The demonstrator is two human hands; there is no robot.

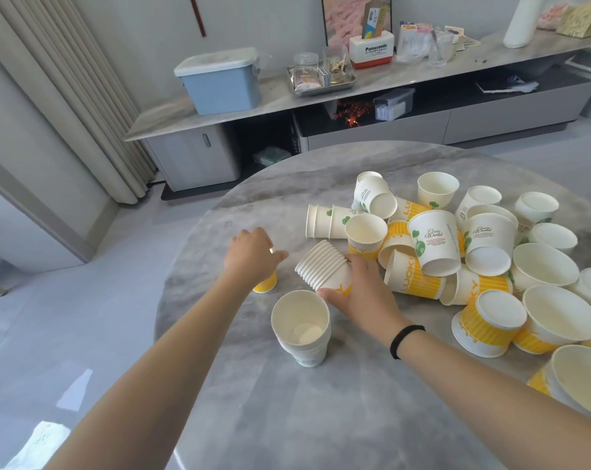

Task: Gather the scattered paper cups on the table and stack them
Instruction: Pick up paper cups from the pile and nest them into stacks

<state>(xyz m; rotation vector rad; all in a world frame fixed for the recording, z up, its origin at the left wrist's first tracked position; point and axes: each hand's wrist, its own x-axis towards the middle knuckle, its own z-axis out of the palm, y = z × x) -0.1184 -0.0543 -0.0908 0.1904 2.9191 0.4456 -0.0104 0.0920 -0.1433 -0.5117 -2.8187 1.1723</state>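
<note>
A round grey marble table (pixel 321 418) carries a heap of white and yellow paper cups (pixel 457 245) on its right half. My right hand (pixel 362 293) grips a tilted stack of several nested yellow cups (pixel 321 266), rims pointing up and left. My left hand (pixel 253 254) covers a single upright yellow cup (pixel 266 284) from above, fingers closed over its rim. In front of both hands an upright stack of white cups (pixel 302 329) stands with its mouth open. A short lying stack of white cups (pixel 324 221) rests behind them.
The table edge (pixel 172 276) curves close to the left of my left hand, with grey floor beyond. A low cabinet (pixel 321 96) with a blue box (pixel 221 81), a tray and jars runs along the far wall. Curtains hang at the left.
</note>
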